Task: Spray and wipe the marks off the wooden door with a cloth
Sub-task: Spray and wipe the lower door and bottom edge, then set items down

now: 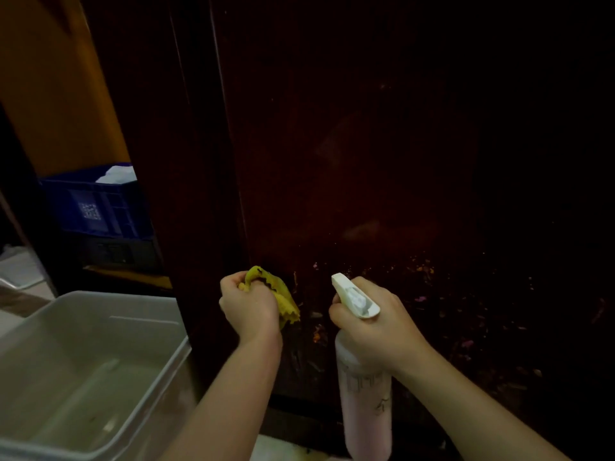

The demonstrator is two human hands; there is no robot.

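While marks [422,267] speckle the wooden door's [366,161] lower panel at five o'clock, the right hand [376,324] grips the spray bottle [364,394], nozzle aimed doorward; the left hand [249,307], at seven o'clock, clutches a bunched yellow cloth [283,294], apparently ready to wipe.

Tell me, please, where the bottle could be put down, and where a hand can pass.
The grey tub, left of the left hand, shows a bare bottom. The gap between the yellow cloth and the spray bottle lets a hand pass. The blue crate already holds something white.
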